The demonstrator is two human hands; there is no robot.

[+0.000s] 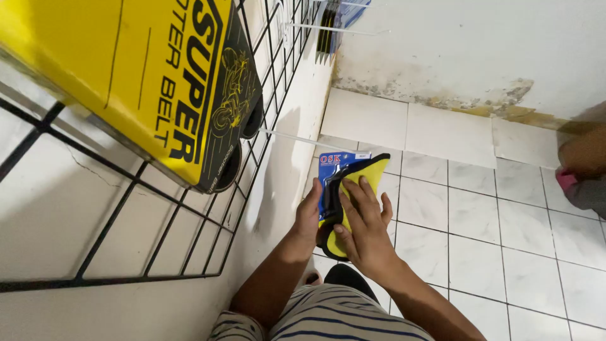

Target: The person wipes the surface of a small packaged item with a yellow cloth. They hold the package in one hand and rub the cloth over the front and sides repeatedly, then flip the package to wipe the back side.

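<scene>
I hold a blue carded package with a black part in it, close to the white wall. My left hand grips its left edge from behind. My right hand lies flat over its front and presses a yellow cloth against it, fingers spread along the black part. The cloth wraps over the package's right side and lower end.
A black wire grid rack hangs on the wall at left and carries a long yellow and black box. White hook pegs stick out of the grid. More packages hang at the top. Another person is at the right edge, on a white tiled floor.
</scene>
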